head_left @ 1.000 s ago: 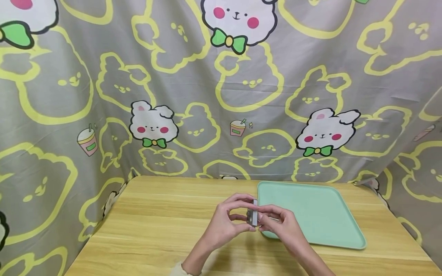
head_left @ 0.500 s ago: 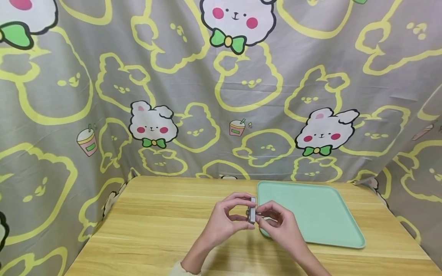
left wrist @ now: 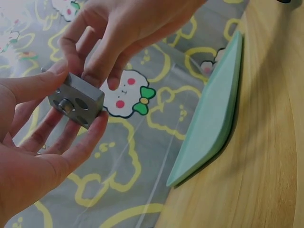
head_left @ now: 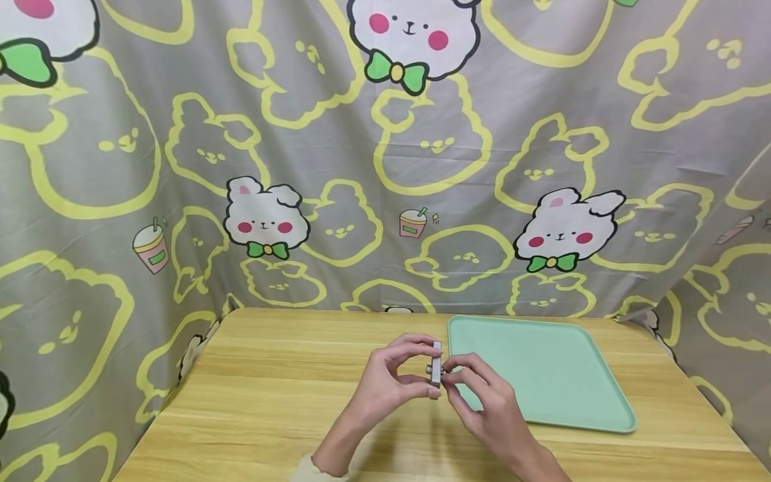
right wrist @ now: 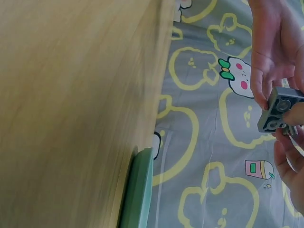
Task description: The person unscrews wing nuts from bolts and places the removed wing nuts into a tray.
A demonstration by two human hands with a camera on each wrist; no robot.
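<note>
Grey metal block (left wrist: 76, 98): in the right wrist view we lose part of it past the right edge.
Small metal part (head_left: 446, 372): partly covered by fingertips, too small for us to tell its shape.
Left hand (head_left: 385, 381): we see it cropped by the left wrist view's left edge.
Green tray (head_left: 560, 375): its near left corner hides from us behind the right hand (head_left: 494, 402).
Dark object (left wrist: 284, 1): cut by the top edge; we cannot identify it.
</note>
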